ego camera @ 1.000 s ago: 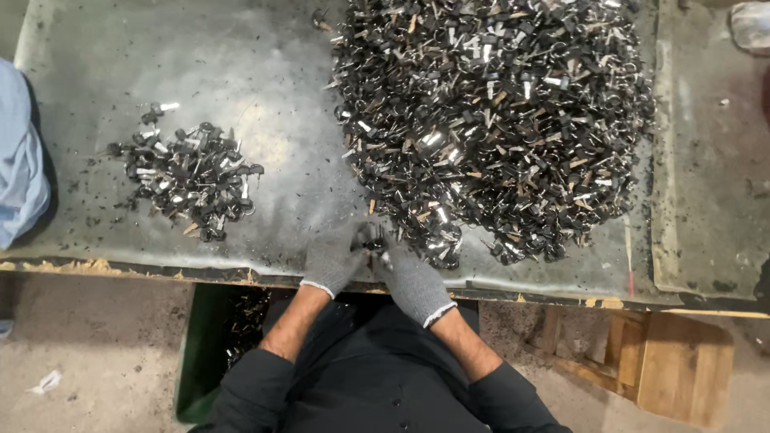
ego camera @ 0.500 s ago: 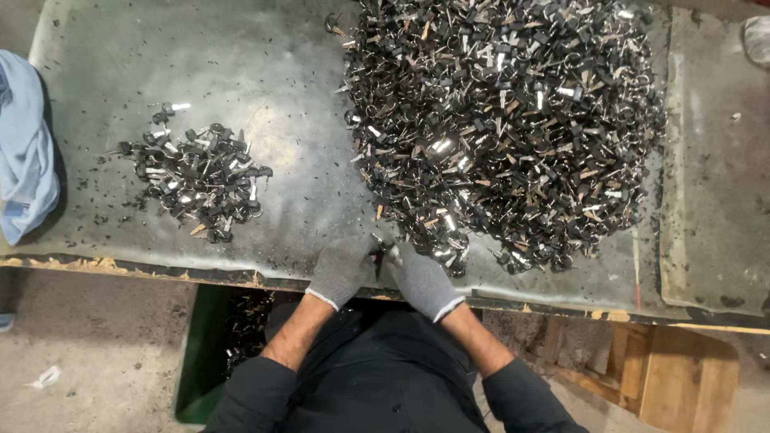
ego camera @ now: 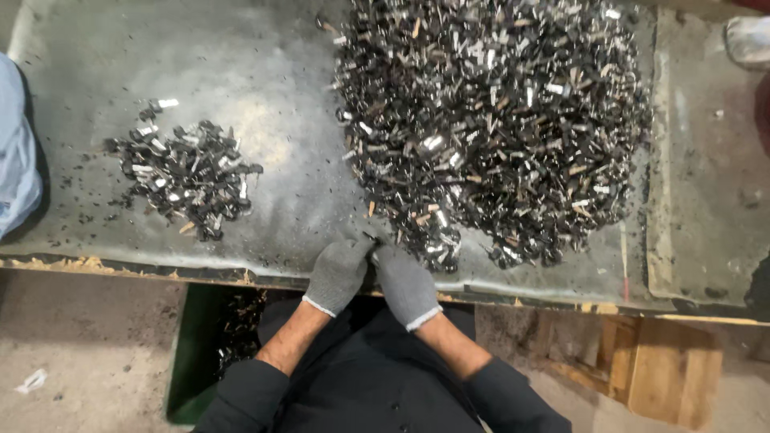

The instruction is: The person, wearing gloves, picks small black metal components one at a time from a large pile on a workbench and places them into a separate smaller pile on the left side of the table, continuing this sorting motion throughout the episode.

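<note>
Both my hands wear grey knit gloves and meet at the near edge of the metal-topped table. My left hand and my right hand press their fingertips together on a small dark metal piece, mostly hidden between the fingers. Just beyond them spreads a large heap of small dark and shiny metal parts. A smaller pile of similar parts lies to the left on the table.
A light blue cloth lies at the table's left edge. Below the table, a green bin holds more dark parts. A wooden stool or crate stands at lower right. Another person's light shoe shows at top right.
The view has shifted slightly; my two hands stay together at the table's edge, still working the small piece between the fingertips. The piles have not changed.
</note>
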`<state>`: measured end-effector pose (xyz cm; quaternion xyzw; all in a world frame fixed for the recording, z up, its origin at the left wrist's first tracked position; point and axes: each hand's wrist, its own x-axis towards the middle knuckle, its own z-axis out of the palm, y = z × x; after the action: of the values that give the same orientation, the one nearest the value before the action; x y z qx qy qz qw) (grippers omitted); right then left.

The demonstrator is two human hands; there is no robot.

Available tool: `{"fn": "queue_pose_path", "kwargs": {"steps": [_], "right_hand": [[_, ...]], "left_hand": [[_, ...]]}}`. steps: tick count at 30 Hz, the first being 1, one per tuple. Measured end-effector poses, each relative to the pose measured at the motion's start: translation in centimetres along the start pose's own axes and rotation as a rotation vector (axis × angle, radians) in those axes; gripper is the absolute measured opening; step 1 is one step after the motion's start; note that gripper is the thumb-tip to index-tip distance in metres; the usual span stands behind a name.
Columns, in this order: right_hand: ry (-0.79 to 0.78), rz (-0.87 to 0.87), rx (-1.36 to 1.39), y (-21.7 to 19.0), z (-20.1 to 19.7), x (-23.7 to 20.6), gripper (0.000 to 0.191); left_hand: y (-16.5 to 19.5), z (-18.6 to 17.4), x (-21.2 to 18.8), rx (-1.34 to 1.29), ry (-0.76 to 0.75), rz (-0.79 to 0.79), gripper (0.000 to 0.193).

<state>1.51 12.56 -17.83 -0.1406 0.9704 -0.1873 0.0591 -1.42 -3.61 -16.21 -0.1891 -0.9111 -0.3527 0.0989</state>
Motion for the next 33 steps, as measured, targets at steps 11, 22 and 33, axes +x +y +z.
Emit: {"fn": "queue_pose_path", "kwargs": {"steps": [11,22,33], "right_hand": [[-0.231,0.081,-0.028,0.6,-1.3,1.4,0.027],[-0.166,0.111,-0.058,0.2,-0.2,0.7,0.016],[-0.26,0.218,0.104,0.7,-0.9,1.3,0.045]], "left_hand": [[-0.1,0.1,-1.5,0.238,0.048,0.057,0.021],[-0.3,0.9,-1.5,0.163,0.093,0.023,0.013],[-0.7,0.1,-1.5,0.062,0.102,-0.042,0.01]]}}
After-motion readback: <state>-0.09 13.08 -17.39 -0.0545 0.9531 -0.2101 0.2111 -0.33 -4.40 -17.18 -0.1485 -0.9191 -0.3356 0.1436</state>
